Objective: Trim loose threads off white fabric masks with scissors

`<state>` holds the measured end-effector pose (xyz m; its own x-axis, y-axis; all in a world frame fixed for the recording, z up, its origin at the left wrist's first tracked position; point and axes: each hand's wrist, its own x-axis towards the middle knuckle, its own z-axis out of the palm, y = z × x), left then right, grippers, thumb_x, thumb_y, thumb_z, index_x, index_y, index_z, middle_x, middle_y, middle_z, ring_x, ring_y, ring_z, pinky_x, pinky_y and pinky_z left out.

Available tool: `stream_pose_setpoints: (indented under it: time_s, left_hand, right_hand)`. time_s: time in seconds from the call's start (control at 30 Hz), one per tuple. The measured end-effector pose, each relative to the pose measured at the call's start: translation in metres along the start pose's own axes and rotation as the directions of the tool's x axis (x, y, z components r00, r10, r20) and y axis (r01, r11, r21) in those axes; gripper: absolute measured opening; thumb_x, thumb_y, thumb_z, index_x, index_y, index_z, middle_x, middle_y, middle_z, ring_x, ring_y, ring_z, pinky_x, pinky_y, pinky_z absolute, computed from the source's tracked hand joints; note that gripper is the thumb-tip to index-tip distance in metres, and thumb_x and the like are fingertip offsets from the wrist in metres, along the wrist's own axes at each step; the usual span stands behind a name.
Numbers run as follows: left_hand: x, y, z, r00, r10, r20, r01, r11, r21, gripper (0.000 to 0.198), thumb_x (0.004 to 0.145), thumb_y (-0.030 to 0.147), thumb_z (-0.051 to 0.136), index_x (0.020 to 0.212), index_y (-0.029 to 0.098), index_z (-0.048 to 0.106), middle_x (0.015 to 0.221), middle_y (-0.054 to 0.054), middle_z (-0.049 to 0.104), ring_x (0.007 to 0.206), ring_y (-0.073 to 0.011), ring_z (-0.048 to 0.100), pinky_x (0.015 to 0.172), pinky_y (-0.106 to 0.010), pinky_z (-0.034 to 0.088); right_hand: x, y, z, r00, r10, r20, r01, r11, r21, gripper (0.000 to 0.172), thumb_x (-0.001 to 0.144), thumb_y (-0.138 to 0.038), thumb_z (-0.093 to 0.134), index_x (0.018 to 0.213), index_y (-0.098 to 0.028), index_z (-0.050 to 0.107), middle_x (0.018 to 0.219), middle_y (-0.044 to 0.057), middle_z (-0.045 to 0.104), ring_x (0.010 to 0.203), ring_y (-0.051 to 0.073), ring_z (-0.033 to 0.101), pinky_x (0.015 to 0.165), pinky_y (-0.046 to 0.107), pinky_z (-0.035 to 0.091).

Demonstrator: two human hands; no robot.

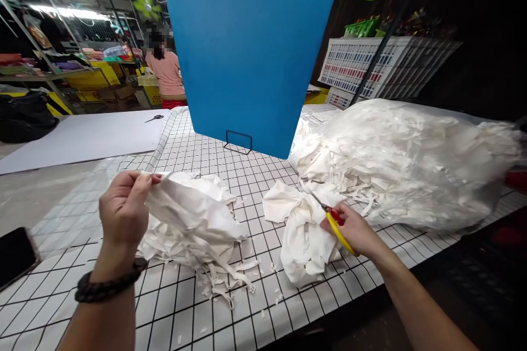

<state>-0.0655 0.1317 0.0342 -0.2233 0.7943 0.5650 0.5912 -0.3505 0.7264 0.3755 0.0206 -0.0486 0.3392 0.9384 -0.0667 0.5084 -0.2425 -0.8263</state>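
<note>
My left hand [123, 211] is closed in a pinch on the top edge of a white cloth piece [193, 214], lifting it above a heap of white scraps [214, 269] on the gridded table [197, 318]. A dark beaded bracelet sits on that wrist. My right hand [354, 233] grips scissors with red and yellow handles [335, 219], their blades pointing up-left over a second crumpled white cloth pile [302, 236].
A big clear plastic bag full of white cloth strips [411, 159] lies at the right. A blue board on a wire stand [251, 55] stands behind. A phone [16, 255] lies at the left edge. Another person [167, 74] stands far back by another pair of scissors [154, 118].
</note>
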Motion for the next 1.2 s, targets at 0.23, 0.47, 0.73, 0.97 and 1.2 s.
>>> stream_pose_setpoints:
  time_s: [0.23,0.47,0.73,0.97,1.2]
  left_hand:
    - [-0.04,0.019,0.041,0.943,-0.109,0.314,-0.117,0.776,0.62,0.056,0.086,0.048,0.055,0.121,0.004,0.06,0.154,-0.028,0.022,0.126,-0.0498,0.041,0.095,-0.066,0.041]
    - [-0.118,0.054,0.153,0.539,0.184,0.822,-0.351,0.936,0.021,0.044,0.088,0.038,0.058,0.126,0.018,0.056,0.142,-0.014,0.049,0.124,-0.0295,0.051,0.103,-0.043,0.043]
    - [-0.097,0.049,0.204,0.668,0.174,0.724,-0.254,0.967,0.002,0.023,0.094,0.025,0.043,0.081,0.017,0.06,0.088,-0.01,0.067,0.089,-0.024,0.061,0.08,-0.035,0.047]
    - [-0.076,0.046,0.141,0.843,0.072,0.533,-0.105,0.994,0.032,0.026,0.099,0.03,0.027,0.101,0.018,0.05,0.096,-0.01,0.064,0.089,-0.0233,0.063,0.077,-0.037,0.049]
    - [-0.115,0.092,0.131,0.702,0.27,0.659,-0.067,0.946,-0.316,0.051,0.086,0.033,0.061,0.133,0.023,0.044,0.145,-0.013,0.043,0.134,-0.0271,0.041,0.109,-0.043,0.035]
  right_hand:
    - [0.026,-0.006,0.027,0.942,-0.003,-0.336,-0.037,0.993,-0.112,0.033,0.067,-0.034,0.072,0.091,-0.024,0.051,0.093,0.008,0.066,0.088,0.028,0.06,0.072,0.035,0.042]
    - [0.046,-0.013,0.029,0.961,-0.084,-0.265,0.102,0.993,0.056,0.025,0.06,-0.029,0.074,0.072,-0.023,0.053,0.066,-0.001,0.061,0.06,0.018,0.057,0.056,0.027,0.041]
    - [0.044,0.007,-0.054,0.862,-0.027,-0.507,0.208,0.93,0.304,0.046,0.053,-0.044,0.077,0.08,-0.023,0.047,0.075,-0.003,0.056,0.056,0.011,0.047,0.05,0.023,0.039]
    - [0.024,-0.011,-0.047,0.941,-0.019,-0.338,0.181,0.871,0.457,0.038,0.055,-0.036,0.078,0.079,-0.021,0.053,0.078,-0.001,0.056,0.056,0.011,0.048,0.049,0.025,0.039]
    - [-0.023,-0.101,-0.038,0.928,-0.373,0.025,0.253,0.676,0.692,0.025,0.069,-0.028,0.073,0.085,-0.023,0.055,0.082,0.0,0.052,0.067,0.015,0.05,0.058,0.027,0.043]
